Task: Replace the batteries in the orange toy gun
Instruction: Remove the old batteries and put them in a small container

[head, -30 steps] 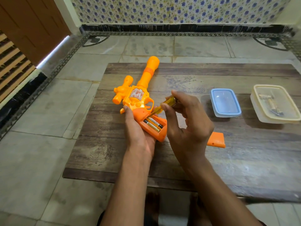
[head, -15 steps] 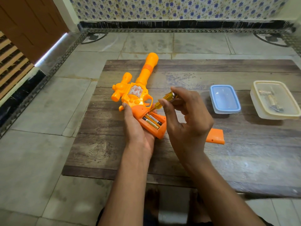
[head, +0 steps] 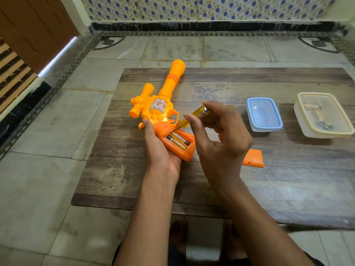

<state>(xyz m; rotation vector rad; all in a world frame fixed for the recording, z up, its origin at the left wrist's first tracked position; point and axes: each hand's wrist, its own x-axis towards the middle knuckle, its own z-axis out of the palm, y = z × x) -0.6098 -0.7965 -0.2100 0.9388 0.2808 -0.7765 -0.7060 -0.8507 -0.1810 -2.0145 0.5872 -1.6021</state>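
The orange toy gun (head: 159,110) lies on the low wooden table (head: 288,181), barrel pointing away. My left hand (head: 159,150) grips its handle from the left. The battery compartment is uncovered, with two batteries (head: 177,140) lying side by side inside. My right hand (head: 221,139) pinches a yellow-handled screwdriver (head: 194,120); its tip points down into the upper end of the compartment at the batteries. The orange compartment cover (head: 252,159) lies on the table, partly hidden behind my right hand.
A blue-lidded container (head: 264,114) stands right of the gun. Farther right is a cream container (head: 324,114) with metal items inside. Grey tiled floor surrounds the table; a brown door (head: 34,25) is at the far left.
The view has drifted slightly. My hands, the gun and the screwdriver keep nearly the same pose, the tip staying at the compartment's upper end.
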